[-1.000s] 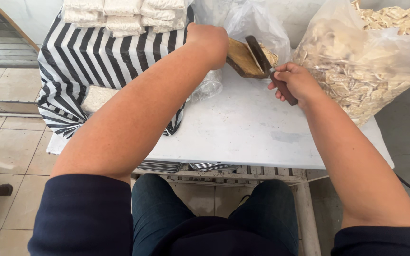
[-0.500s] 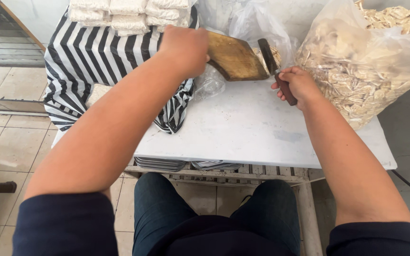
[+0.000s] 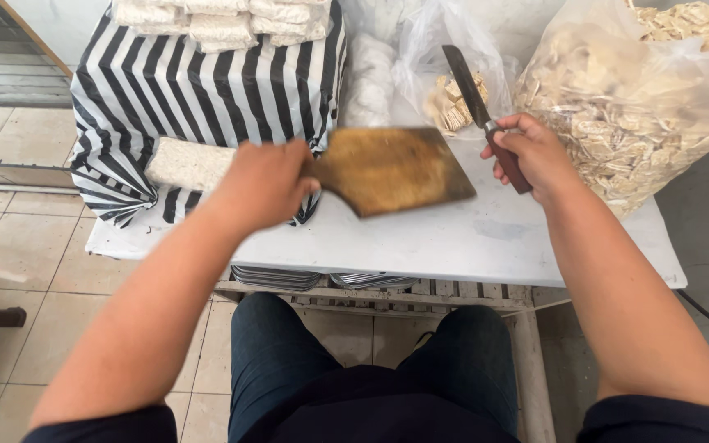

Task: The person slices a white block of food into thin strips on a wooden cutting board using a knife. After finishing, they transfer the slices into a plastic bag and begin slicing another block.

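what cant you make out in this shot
Head view only:
- Left hand: motion-blurred, so its grip on the wooden board is unclear.
- Knife: handle mostly hidden inside the right hand.
- Clear bag of pale pieces: cut off by the top and right edges.
- White blocks on the striped cloth: cropped at the top.

Left hand [image 3: 263, 182] gripping wooden board [image 3: 395, 168], right hand [image 3: 531, 152] gripping knife [image 3: 482, 111], white table [image 3: 469, 238]

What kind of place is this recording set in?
Probably a small food-making workshop: big clear bags of cut pieces, wrapped pale blocks stacked on a striped cloth, and a knife and wooden board in hand.
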